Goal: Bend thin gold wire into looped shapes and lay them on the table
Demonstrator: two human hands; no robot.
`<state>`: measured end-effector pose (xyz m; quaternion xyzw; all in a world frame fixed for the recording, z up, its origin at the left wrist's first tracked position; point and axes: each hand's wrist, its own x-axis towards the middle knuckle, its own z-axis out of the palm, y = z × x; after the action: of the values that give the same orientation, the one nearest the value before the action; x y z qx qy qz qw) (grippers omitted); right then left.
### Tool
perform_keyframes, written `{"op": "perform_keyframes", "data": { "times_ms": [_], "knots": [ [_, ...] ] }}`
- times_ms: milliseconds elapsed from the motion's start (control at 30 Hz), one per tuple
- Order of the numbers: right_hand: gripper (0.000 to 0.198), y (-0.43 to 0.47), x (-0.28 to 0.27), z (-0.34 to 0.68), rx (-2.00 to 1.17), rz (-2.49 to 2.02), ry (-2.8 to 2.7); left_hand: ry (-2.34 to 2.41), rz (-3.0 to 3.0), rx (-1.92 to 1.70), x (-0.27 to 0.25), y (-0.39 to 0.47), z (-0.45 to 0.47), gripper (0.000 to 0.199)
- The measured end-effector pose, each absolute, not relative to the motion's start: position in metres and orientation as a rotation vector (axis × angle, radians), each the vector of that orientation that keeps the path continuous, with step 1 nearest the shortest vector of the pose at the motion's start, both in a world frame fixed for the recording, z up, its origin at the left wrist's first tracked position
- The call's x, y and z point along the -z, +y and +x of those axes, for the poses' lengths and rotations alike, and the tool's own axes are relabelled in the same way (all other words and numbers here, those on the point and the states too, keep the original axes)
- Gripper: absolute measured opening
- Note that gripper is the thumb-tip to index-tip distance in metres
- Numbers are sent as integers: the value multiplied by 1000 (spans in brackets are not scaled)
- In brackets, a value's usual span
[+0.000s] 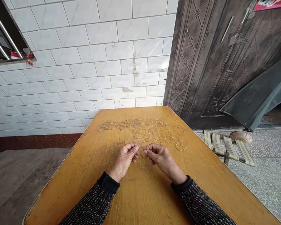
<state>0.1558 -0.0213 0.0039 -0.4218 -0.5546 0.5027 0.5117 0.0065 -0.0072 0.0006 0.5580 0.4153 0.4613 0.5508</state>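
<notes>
My left hand (126, 157) and my right hand (161, 158) face each other over the middle of the wooden table (140, 197). Each pinches thumb against index finger on a thin wire (140, 147), which shows faintly in the gap between them. How much of it lies inside the fingers is hidden. Beyond my hands, several thin wire loops (155, 135) lie on the table in rough rows. Another pair of joined loops (182, 145) lies to the right of my right hand. A single loop with a loose tail (86, 161) rests alone on the left.
A white tiled wall (84, 62) stands behind the table, with a dark ornate door (215, 68) at the right. A striped folding stool (231, 150) stands on the floor beside the table's right edge. A barred window (4, 37) is at the upper left.
</notes>
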Motion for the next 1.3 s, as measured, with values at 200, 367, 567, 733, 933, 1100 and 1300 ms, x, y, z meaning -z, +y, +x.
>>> {"op": "perform_keyframes", "data": {
  "times_ms": [200, 367, 567, 733, 933, 1100, 1300],
  "knots": [
    [21, -22, -7, 156, -1197, -1030, -1339, 1064, 1337, -1037, -5, -10, 6, 28],
    [16, -20, -3, 157, -1154, -1132, -1347, 1038, 1348, -1070, -4, -8, 7, 25],
    [11, -20, 2, 157, -1078, -1185, -1390, 1007, 1290, -1096, -1, -7, 6, 24],
    [12, -19, 4, 157, -1099, -1133, -1455, 1006, 1299, -1111, 0, -6, 6, 24],
    [16, -17, 1, 157, -1202, -1055, -1393, 992, 1329, -1092, -2, -9, 7, 23],
    [25, -20, -1, 159, -1318, -1029, -1263, 938, 1333, -1078, -1, -9, 6, 24],
    [31, -23, -5, 159, -1391, -1001, -1209, 949, 1256, -1106, 1, -6, 5, 25]
  ]
}}
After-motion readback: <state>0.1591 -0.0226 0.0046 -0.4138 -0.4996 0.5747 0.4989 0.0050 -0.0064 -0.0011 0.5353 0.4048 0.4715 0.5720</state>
